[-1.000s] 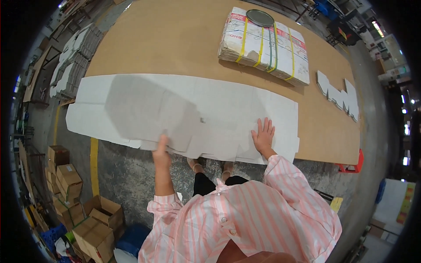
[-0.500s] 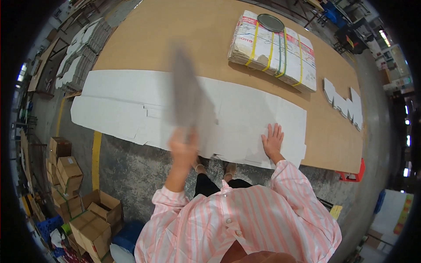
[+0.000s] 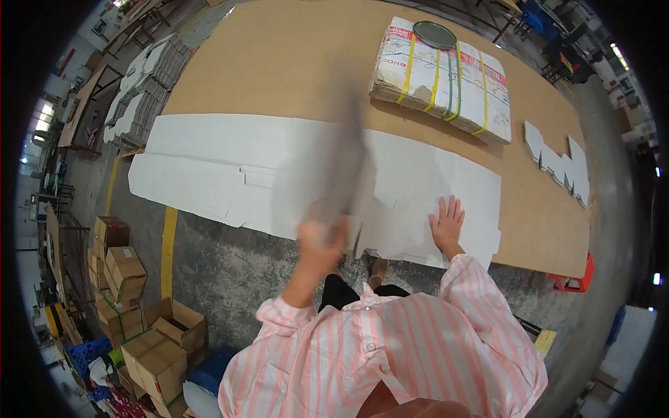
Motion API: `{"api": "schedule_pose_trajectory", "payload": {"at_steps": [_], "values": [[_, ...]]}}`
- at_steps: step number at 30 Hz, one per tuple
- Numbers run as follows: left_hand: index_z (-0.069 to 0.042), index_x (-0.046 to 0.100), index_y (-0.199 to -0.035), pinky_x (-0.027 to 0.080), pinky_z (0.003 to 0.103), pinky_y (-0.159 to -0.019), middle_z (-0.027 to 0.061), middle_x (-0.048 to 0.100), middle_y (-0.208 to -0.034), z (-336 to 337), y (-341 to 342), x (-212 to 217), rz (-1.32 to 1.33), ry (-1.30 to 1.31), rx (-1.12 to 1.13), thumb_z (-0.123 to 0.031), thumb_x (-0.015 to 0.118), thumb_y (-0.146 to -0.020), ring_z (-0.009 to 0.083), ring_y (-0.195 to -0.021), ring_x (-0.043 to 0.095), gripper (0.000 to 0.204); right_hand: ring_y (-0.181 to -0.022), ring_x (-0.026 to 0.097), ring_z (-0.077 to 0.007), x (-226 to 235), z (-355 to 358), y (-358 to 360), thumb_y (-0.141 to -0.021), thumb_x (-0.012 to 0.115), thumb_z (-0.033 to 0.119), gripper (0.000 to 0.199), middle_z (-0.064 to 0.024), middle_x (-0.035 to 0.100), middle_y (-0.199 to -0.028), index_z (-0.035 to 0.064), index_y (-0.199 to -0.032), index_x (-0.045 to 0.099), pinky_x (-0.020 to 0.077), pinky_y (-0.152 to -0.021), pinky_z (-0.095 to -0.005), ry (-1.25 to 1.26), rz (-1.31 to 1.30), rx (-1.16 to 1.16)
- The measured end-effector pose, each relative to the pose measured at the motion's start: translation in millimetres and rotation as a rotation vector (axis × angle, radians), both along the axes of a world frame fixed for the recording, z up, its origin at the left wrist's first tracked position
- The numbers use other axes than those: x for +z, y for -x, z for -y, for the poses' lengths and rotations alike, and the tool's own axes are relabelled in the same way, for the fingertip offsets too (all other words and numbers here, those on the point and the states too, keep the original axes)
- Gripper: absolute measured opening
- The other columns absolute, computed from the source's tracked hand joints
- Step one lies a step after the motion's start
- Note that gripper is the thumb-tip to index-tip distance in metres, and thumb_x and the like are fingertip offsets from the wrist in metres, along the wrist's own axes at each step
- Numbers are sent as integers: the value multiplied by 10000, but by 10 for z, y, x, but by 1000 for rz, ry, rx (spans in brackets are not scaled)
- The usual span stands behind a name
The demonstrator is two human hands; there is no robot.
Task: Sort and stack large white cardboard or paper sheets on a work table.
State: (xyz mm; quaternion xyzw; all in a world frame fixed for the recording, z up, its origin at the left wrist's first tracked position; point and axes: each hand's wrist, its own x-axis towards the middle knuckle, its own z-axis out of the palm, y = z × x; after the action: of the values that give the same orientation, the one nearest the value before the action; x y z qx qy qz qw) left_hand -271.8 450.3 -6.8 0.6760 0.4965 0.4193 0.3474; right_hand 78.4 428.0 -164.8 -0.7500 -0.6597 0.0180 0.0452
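Observation:
A long white cardboard sheet (image 3: pixel 202 167), with slots and cut flaps, lies along the near side of the brown table board. Gripped in my left hand (image 3: pixel 320 240) is a long grey flat piece (image 3: pixel 341 153), badly smeared by motion, so its kind does not show. It stretches away from me above the middle of the sheet; whether it touches is unclear. My right hand (image 3: pixel 448 226) rests flat on the right part of the sheet, fingers spread.
A strapped bundle of white cardboard (image 3: pixel 446 87) with a round dark lid (image 3: pixel 434 35) on it sits on the brown board (image 3: pixel 279 63). Cut white pieces (image 3: pixel 557 160) lie at right. Stacked cardboard (image 3: pixel 146 90) stands far left, brown boxes (image 3: pixel 150 355) near left, a red stool (image 3: pixel 575 279) right.
My left hand has moved a little to the right with the grey piece. My right hand stays on the sheet. The whole view has shifted slightly.

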Motion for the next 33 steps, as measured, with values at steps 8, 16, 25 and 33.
{"api": "schedule_pose_trajectory", "payload": {"at_steps": [8,16,25,33], "values": [[26,480,-1145,401,331,-877,92,521,-1137,-269,1393,-1350,1428,445,588,-179,596,-820,196,-1006,513,402,-1316,79,-358,-30,-16,13,-841,443,403,622,-183,132,-1422,116,-1358,250,66,-1035,-527,32,7,-3],[64,513,-1086,444,320,-783,120,578,-1043,-380,952,-778,579,258,686,-122,597,-816,223,-920,553,338,-1314,87,-365,-30,56,-139,-856,425,408,604,-188,138,-1419,115,-1357,257,79,-1029,-536,41,14,-11],[129,522,-1011,474,383,-752,265,558,-979,269,-1169,337,-742,-742,-304,-124,512,-676,347,-862,563,420,-1309,99,-374,375,-44,-229,-852,440,403,603,-195,143,-1417,102,-1347,273,91,-1023,-544,456,-446,59],[32,559,-1043,468,372,-766,198,578,-1032,149,-417,394,-227,-338,13,-81,593,-668,336,-869,576,394,-1311,93,-371,-84,125,-352,-850,446,394,603,-193,142,-1417,104,-1349,271,85,-1027,-538,46,45,15]]}}
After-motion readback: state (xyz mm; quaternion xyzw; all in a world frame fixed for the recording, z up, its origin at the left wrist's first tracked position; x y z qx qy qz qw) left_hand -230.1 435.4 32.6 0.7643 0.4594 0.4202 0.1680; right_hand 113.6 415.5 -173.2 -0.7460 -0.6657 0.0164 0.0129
